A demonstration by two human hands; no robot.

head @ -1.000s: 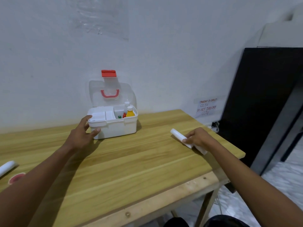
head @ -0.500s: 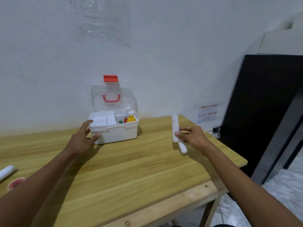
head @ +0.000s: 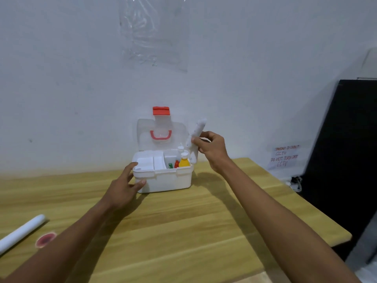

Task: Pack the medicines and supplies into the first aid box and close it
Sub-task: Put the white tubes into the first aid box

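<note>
The white first aid box [head: 169, 180] stands open near the wall on the wooden table [head: 183, 231], its clear lid [head: 146, 133] with a red handle and red latch raised. Inside I see a yellow bottle [head: 184, 161], a small red bottle [head: 176, 164], a green item and white inner trays. My left hand [head: 124, 187] holds the box's front left corner. My right hand [head: 212, 150] grips a white roll [head: 196, 131], nearly upright, just above the box's right end.
A second white roll [head: 21, 233] lies at the table's left edge beside a round red item [head: 46, 239]. A black cabinet [head: 346, 160] stands to the right, past the table edge. A paper notice hangs on the wall.
My right hand has lifted the white roll off the table's right side and carried it left, up over the box's right end. My left hand stays on the box.
</note>
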